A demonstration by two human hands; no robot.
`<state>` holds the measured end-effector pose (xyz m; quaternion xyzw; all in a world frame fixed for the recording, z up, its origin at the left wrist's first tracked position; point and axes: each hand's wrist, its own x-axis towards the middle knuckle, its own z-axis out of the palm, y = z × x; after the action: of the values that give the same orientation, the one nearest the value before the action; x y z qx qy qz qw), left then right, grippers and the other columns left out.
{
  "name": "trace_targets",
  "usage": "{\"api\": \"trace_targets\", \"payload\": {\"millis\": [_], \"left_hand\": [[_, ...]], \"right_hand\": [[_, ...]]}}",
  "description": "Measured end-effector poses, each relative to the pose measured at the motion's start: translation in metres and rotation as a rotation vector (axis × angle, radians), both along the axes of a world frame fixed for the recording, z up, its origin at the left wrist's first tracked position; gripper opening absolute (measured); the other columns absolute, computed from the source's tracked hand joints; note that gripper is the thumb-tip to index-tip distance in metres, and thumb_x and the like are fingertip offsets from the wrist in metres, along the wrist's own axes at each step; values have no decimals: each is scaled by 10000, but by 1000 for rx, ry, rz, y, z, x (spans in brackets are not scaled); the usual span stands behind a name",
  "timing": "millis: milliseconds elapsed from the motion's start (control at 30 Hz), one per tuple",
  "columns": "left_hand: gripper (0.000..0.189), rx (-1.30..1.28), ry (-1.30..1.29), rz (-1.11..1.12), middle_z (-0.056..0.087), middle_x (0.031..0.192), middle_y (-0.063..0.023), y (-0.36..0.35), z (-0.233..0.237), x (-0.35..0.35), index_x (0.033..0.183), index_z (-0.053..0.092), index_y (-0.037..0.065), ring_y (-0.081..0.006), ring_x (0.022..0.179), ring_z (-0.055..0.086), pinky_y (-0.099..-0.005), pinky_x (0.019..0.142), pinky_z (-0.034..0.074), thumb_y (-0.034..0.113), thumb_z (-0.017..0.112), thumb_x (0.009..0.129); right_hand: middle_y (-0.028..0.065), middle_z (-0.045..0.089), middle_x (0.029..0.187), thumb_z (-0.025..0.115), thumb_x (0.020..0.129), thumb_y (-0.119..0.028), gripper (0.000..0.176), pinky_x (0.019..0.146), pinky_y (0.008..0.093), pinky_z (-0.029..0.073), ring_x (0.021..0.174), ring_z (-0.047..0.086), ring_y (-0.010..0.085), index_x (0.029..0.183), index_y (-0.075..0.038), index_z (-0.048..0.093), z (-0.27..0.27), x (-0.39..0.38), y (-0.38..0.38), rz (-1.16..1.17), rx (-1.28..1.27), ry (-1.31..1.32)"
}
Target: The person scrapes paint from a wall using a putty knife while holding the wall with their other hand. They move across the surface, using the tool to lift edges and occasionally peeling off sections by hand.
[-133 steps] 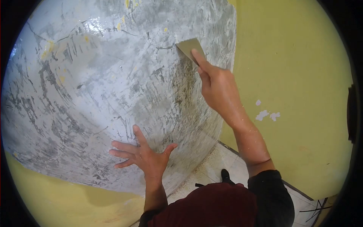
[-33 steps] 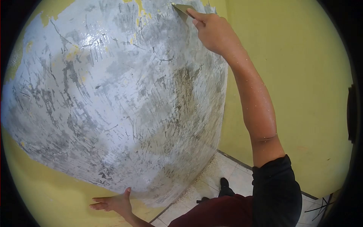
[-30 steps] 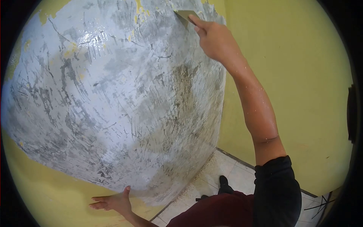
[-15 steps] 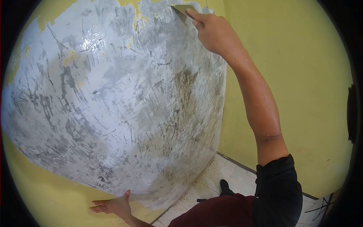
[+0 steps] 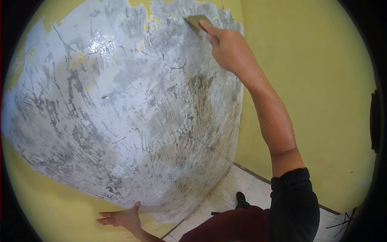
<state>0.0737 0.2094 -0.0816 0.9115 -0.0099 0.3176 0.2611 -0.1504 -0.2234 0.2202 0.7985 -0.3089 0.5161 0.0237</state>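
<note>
Scraper (image 5: 195,21) up high on the scuffed grey patch (image 5: 133,105), just below ragged yellow paint (image 5: 147,9).
Right hand (image 5: 227,46) pinching the scraper, a finger laid along its blade — left hand (image 5: 127,220) spread low by the patch's bottom edge, contact with wall unclear — pale crumbs (image 5: 223,180) on floor tiles (image 5: 252,186).

A yellow-green side wall (image 5: 314,101) and a pale tiled floor (image 5: 260,193) are seen.
The wall's foot is lined by a dark strip (image 5: 252,173). Thin black sticks (image 5: 345,222) are crossed at the lower right. At the right edge, part of a dark thing (image 5: 375,121) is shown.
</note>
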Motion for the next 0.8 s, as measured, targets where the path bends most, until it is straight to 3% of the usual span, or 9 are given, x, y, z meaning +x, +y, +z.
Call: {"api": "trace_targets", "payload": {"millis": [133,200,267,333,400,500,600,733,800], "left_hand": [[1697,3,-1,-2,-278,1572,-269,-2,4,-4,1553,-178,119,-462,1472,-204,-786,984,288,426,997,368],[1697,-27,30,-1,-251,1568,-307,-5,9,-7,1547,-168,74,-463,1480,-176,-662,1041,335,337,1013,357],[1710,-30,73,25,-255,1569,-302,-7,11,-7,1545,-181,84,-463,1480,-176,-666,1050,321,342,1013,349],[1723,-25,111,58,-259,1570,-297,-6,8,-4,1544,-193,93,-462,1480,-176,-670,1058,307,348,1014,340],[1689,-8,-8,5,-278,1572,-268,-2,1,-1,1548,-187,114,-477,1476,-164,-774,989,306,396,1001,380],[1733,-23,25,32,-260,1570,-296,-7,7,-4,1541,-199,89,-457,1485,-166,-683,1068,280,345,1012,328],[1731,-28,60,18,-261,1571,-291,-4,6,-4,1543,-193,87,-455,1485,-167,-681,1074,272,339,1012,325],[1720,6,-15,-18,-256,1569,-297,-1,0,-1,1555,-166,99,-483,1473,-174,-758,985,321,446,997,335],[1732,-50,-29,-29,-269,1578,-272,-4,3,-4,1549,-191,110,-451,1486,-176,-695,1075,236,349,1011,325]], "right_hand": [[251,683,901,518,986,-198,363,775,476,519,810,655,432,1336,-208,613,27,-2,9,30,51,-43],[267,674,911,545,982,-176,372,783,466,515,801,650,438,1345,-232,608,8,-4,14,55,161,-20],[259,664,844,551,980,-173,372,744,468,510,755,645,431,1345,-221,605,-29,3,9,106,-82,-25],[259,661,845,561,976,-171,373,737,468,506,754,649,421,1342,-222,608,-18,10,24,90,-67,-23],[259,663,847,570,968,-159,375,739,465,507,758,649,425,1335,-221,615,6,9,32,55,-39,-21],[254,667,840,566,969,-166,368,721,461,500,732,638,429,1330,-214,619,22,6,39,79,39,-4],[239,679,848,502,973,-189,354,716,511,505,764,642,433,1300,-161,634,-5,12,38,79,-140,2],[235,678,829,500,971,-184,355,714,500,510,763,648,427,1297,-167,639,27,16,43,30,-111,-4],[224,587,646,550,983,-175,357,599,413,467,515,503,346,1331,-211,620,34,15,42,86,-77,-61]]}}
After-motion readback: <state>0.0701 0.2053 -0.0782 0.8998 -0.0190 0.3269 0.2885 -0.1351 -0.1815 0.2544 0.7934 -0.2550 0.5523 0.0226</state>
